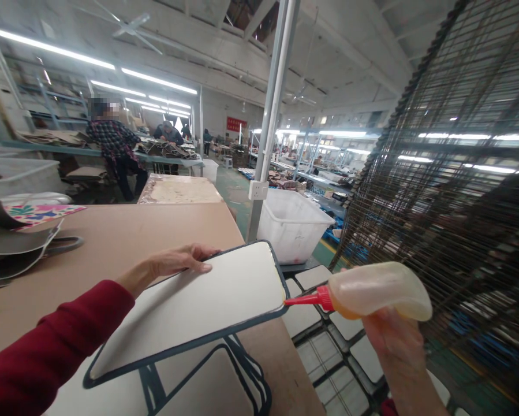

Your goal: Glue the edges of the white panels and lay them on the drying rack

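Gripping a bottle (378,289), the right hand (391,341) holds its nozzle (306,299) at a panel (220,292) pinched in the left hand (179,260), over the right edge of the table (155,225).

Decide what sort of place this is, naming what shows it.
Likely a factory workshop: long ceiling lights, a person standing at a work table, and a large wire rack.

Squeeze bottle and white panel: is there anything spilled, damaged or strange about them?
Nothing stands out. The left hand holds the white panel, and the right hand holds the squeeze bottle, its red nozzle at the panel's edge. Thin yellowish traces show beside the nozzle, but no puddle or break.
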The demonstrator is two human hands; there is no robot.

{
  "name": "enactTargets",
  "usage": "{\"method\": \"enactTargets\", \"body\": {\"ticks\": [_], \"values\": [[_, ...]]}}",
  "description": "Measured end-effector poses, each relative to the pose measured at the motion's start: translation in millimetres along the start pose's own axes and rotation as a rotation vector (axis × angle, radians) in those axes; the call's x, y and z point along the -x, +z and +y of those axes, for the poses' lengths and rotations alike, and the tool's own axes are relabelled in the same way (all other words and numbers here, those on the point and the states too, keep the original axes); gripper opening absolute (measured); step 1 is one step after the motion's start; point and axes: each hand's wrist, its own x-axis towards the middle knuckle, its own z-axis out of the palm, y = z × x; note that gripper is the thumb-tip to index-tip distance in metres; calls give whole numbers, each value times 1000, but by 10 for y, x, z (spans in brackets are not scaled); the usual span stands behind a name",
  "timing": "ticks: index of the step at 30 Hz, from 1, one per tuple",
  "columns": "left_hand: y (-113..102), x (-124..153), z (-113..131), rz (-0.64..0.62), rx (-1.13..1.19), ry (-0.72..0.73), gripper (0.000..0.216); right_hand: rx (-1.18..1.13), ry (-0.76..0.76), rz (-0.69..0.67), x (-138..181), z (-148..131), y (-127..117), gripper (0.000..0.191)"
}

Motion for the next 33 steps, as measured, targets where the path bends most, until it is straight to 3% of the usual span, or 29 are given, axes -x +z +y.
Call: {"method": "enactTargets", "body": {"ticks": [8,17,22,33], "values": [[-5,-46,-188,49,47,21,62,-1,-107,180,67,41,48,51],[84,-132,-358,180,126,15,72,-42,-187,262,127,54,177,40],[147,-159,-406,214,163,-2,81,-30,-220,260,150,95,172,37],[246,-205,-510,227,292,36,74,15,-235,153,215,61,310,24]]}}
